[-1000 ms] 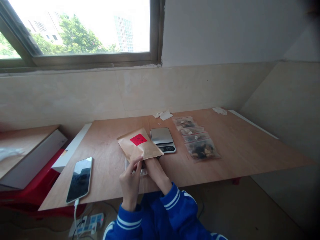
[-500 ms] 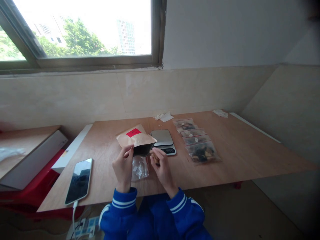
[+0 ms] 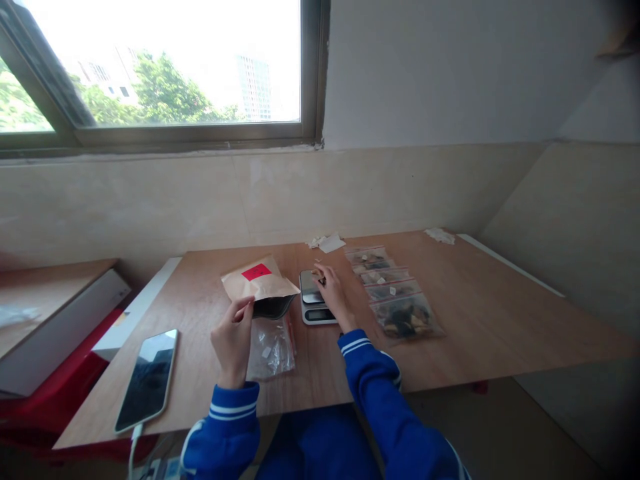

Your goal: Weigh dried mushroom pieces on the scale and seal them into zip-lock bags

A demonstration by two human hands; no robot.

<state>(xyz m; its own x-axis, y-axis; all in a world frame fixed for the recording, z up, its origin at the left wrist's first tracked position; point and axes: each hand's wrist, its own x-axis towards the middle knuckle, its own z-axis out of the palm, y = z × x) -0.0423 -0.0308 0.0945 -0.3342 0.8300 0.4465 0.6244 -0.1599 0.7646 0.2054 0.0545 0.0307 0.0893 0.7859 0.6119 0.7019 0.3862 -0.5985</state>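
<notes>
My left hand (image 3: 233, 340) pinches the lower edge of a brown paper bag (image 3: 265, 285) with a red label, whose dark mouth gapes toward me. Over the metal plate of a small digital scale (image 3: 309, 281), my right hand (image 3: 330, 290) is closed on small brown pieces (image 3: 318, 273), too small to name. Its fingers hide part of the plate. Beneath and in front of the paper bag lies a clear plastic bag (image 3: 270, 351) with a small white tag. Several zip bags of dried brown and dark pieces (image 3: 407, 320) lie in a column right of the scale.
A phone (image 3: 149, 380) with a white cable lies at the table's left. Crumpled white paper (image 3: 330, 243) is at the back edge, with another white scrap (image 3: 440, 235) further right. A second table (image 3: 50, 287) stands left, near red stools. The wall and window rise behind.
My right hand has moved from the paper bag's mouth forward to above the scale plate, still holding brown pieces. My left hand and the paper bag have shifted slightly left. More of the clear bag shows.
</notes>
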